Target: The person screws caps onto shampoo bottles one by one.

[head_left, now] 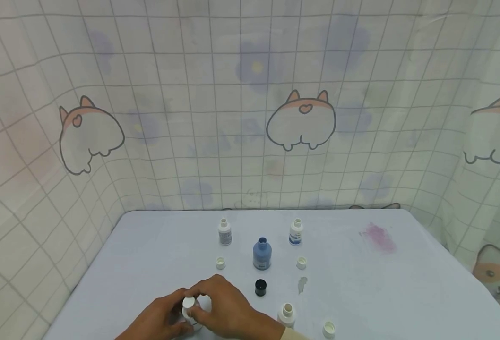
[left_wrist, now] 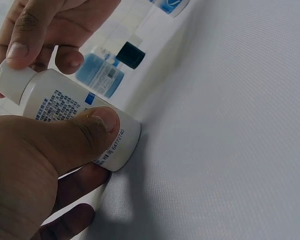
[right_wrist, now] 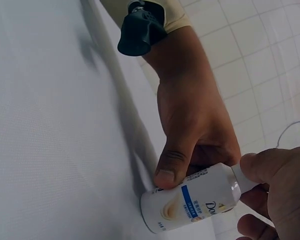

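Note:
My left hand grips the body of a white lotion bottle, which stands on the table at the near left. The left thumb presses along its printed side in the left wrist view. At its top, my right hand pinches the white cap between thumb and fingers. The cap sits on the bottle's neck; how tightly it is screwed cannot be seen. Blue label print and a brand mark show on the bottle in the right wrist view.
Uncapped, a blue bottle stands mid-table with a black cap before it. Two small white bottles stand behind, a white cap before each. Another open white bottle and cap lie nearer my right forearm.

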The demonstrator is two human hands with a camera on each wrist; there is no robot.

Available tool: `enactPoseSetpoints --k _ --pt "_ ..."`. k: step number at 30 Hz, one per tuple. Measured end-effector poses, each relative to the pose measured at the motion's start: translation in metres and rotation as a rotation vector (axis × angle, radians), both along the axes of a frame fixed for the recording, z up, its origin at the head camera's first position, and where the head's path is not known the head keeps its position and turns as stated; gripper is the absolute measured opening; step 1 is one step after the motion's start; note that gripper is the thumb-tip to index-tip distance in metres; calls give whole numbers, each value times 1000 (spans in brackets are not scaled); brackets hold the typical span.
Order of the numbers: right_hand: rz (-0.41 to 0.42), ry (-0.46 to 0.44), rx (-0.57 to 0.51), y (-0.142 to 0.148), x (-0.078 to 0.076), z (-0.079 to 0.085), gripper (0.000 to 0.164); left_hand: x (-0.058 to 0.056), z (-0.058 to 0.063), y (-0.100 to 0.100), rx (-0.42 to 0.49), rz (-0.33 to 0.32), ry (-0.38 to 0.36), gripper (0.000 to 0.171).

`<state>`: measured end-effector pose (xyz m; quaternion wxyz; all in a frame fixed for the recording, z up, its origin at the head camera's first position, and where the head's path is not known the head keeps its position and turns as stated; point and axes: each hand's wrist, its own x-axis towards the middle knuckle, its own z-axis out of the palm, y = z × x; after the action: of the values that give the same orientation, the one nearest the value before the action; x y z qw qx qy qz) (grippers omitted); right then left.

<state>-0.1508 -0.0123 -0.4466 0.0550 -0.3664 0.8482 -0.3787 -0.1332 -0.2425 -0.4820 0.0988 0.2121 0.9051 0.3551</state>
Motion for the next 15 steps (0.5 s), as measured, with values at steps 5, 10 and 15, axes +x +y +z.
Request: enactPoseSetpoints --k 5,10,15 --pt "-8 -35 12 0 -1 0 28 1 1 1 -13 11 -6 64" --pt "73 63 -3 0 -2 -2 33 1 0 0 3 1 1 66" --pt "10 -1 -1 -1 -2 -2 25 0 0 0 -2 -13 19 62"
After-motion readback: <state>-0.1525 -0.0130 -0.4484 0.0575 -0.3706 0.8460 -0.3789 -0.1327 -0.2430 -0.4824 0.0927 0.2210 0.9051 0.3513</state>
